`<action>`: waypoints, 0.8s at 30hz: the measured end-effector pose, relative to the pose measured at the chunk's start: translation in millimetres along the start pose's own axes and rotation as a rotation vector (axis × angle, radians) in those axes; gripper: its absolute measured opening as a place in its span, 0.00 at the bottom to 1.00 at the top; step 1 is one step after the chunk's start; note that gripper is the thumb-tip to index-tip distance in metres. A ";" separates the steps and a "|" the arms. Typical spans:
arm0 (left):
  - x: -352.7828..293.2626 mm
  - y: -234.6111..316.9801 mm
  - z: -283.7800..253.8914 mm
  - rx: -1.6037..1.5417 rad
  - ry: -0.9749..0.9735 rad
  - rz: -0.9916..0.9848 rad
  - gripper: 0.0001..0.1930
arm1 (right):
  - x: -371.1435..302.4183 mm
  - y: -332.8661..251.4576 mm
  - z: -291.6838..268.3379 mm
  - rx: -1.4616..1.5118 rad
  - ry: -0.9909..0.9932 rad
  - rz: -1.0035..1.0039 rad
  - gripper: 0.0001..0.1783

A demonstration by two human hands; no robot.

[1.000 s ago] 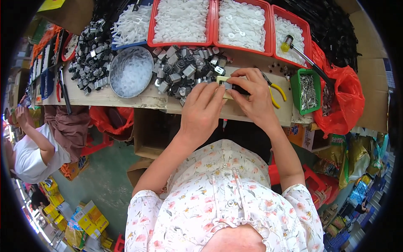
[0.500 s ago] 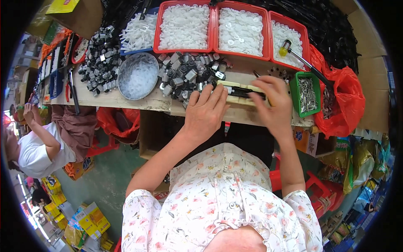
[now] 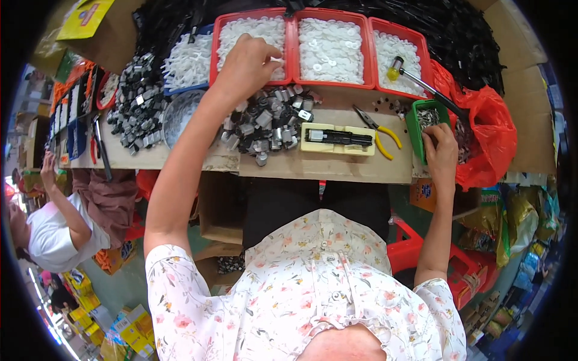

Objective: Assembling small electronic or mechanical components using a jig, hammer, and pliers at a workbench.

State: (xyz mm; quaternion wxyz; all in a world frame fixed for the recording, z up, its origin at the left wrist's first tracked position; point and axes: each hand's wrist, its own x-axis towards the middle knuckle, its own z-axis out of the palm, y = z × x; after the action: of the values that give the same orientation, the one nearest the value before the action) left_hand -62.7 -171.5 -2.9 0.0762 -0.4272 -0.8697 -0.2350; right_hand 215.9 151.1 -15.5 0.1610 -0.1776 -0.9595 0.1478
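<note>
In the upper part of the frame, the left hand (image 3: 248,67) is over the left red tray (image 3: 215,51), fingers bent above its white parts (image 3: 244,27); whether it grips one cannot be told. At the right, the right hand (image 3: 442,147) reaches into the green bin (image 3: 414,129) of metal pins (image 3: 428,115), fingers curled down; their tips are hidden, so its grip cannot be told.

Right of centre, a cream block (image 3: 337,149) lies on the tabletop (image 3: 361,172) with a black piece (image 3: 346,139) seated in it, yellow-handled pliers (image 3: 384,128) just beside, and a heap of small grey-and-black parts (image 3: 268,120) to its left.

Print shows on a yellow label (image 3: 85,19) at the upper left. Yellow boxes (image 3: 135,331) at the lower left bear print too small to read. Below the tabletop, at the right, an orange carton (image 3: 424,194) carries a dark blue mark.
</note>
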 end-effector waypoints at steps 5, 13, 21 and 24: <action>16.9 -17.4 13.0 0.044 -0.120 0.035 0.09 | 4.9 11.0 6.7 0.055 -0.015 -0.023 0.05; 15.1 -17.3 6.4 0.036 -0.056 0.063 0.09 | 10.9 5.8 8.0 0.016 0.056 -0.034 0.05; -28.0 70.0 -32.8 -0.422 0.149 -0.240 0.08 | 5.5 6.6 6.1 0.180 0.083 0.145 0.05; -53.4 102.7 -15.0 -0.924 0.131 -0.421 0.07 | 4.1 -9.1 1.8 0.323 0.078 0.152 0.06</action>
State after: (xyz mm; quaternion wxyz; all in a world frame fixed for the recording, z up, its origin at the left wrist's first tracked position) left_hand 49.6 -162.5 27.7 -0.1153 -0.2162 -0.7355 -0.6316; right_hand 209.1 144.2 -13.0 0.2128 -0.2271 -0.9002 0.3047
